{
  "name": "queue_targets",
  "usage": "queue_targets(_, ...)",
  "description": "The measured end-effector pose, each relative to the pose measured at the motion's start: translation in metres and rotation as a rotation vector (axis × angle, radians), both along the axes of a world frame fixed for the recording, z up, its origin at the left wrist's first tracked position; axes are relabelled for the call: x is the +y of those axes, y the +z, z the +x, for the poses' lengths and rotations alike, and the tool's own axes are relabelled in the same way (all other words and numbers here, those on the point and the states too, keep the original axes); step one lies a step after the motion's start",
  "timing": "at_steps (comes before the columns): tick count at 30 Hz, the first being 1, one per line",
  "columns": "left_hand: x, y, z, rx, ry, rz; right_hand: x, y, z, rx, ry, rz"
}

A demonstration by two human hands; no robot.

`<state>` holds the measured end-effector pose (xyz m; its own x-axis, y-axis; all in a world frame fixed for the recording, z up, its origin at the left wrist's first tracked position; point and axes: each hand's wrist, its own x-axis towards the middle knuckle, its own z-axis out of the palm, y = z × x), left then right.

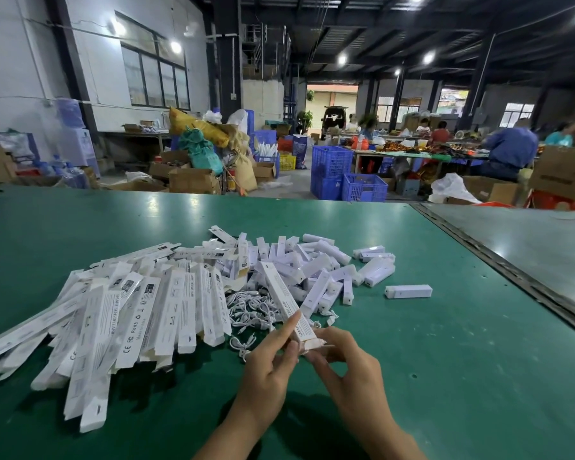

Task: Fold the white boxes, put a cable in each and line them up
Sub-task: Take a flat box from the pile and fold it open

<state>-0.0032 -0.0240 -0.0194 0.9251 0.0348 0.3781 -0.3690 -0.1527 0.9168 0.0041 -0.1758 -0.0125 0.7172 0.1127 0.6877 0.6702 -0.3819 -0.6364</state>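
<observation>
A long white box (281, 295) slants up and away over the green table (445, 343). My left hand (269, 366) pinches its near end between thumb and forefinger. My right hand (349, 363) curls its fingers round the end flaps of the same box. A tangle of white cables (249, 315) lies just beyond my left hand. To the left spreads a heap of long folded white boxes (140, 310). Behind it lies a pile of small white devices (316, 270).
One small white device (408, 291) lies alone to the right of the pile. A metal seam (498, 263) runs diagonally along the table's right side. Beyond the far edge stand blue crates (346, 174), cardboard boxes and people at other benches.
</observation>
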Motion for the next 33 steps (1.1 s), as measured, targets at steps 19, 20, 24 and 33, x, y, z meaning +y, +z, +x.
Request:
queue_targets(19,0.004,0.000,0.001,-0.048,-0.039,0.128,-0.004,-0.003,0.006,-0.129,-0.007,-0.029)
queue_targets(20,0.005,0.001,0.001,-0.059,-0.032,0.153,-0.004,-0.003,0.006,-0.102,0.001,-0.006)
queue_targets(24,0.006,0.004,-0.003,-0.097,-0.050,0.218,-0.005,-0.004,0.004,0.028,0.040,0.090)
queue_targets(33,0.004,0.010,-0.006,-0.085,-0.107,0.149,-0.005,0.005,-0.001,0.064,0.096,0.177)
